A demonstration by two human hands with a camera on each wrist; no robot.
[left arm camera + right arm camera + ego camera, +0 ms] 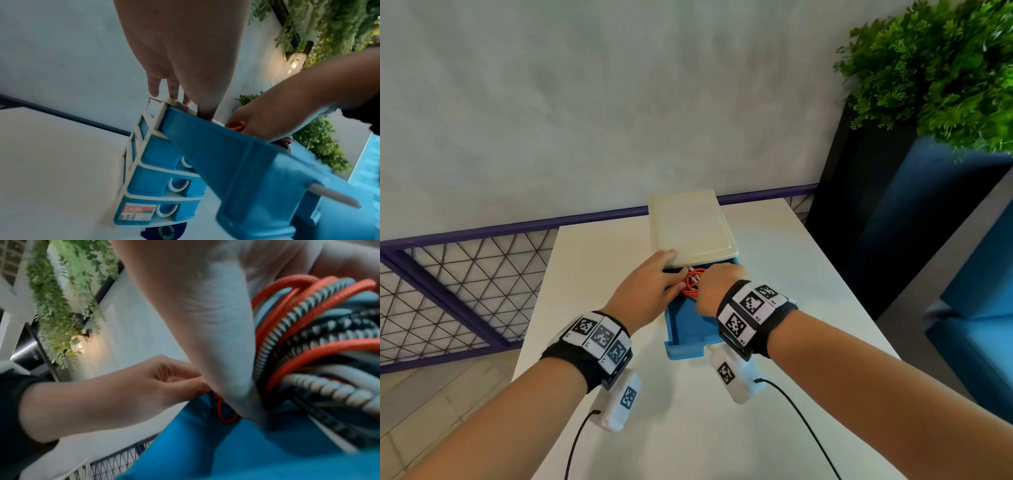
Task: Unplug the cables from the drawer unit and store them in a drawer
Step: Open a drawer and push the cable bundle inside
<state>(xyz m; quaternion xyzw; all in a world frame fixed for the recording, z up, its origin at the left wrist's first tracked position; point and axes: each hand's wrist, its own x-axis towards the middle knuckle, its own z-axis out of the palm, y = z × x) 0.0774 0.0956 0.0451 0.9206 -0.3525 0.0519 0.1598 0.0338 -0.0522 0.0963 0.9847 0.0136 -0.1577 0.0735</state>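
Observation:
A drawer unit with a cream top [690, 226] stands on the white table, its blue top drawer [688, 329] pulled out toward me. Orange and grey-black coiled cables [693, 279] lie bundled at the back of that drawer. My left hand [654, 277] rests straight fingers [153, 87] on the unit's front left corner, thumb down beside the cables. My right hand [717, 284] reaches into the drawer, its fingers curled round the cable bundle [308, 331]. The drawer wall [226, 154] hides most of the bundle in the left wrist view.
Three lower drawers [176, 186] are closed, with white handles. The table [791, 274] drops off left and right. A purple mesh railing [465, 260] runs behind on the left. A leafy plant [928, 68] in a dark planter and blue seating stand at the right.

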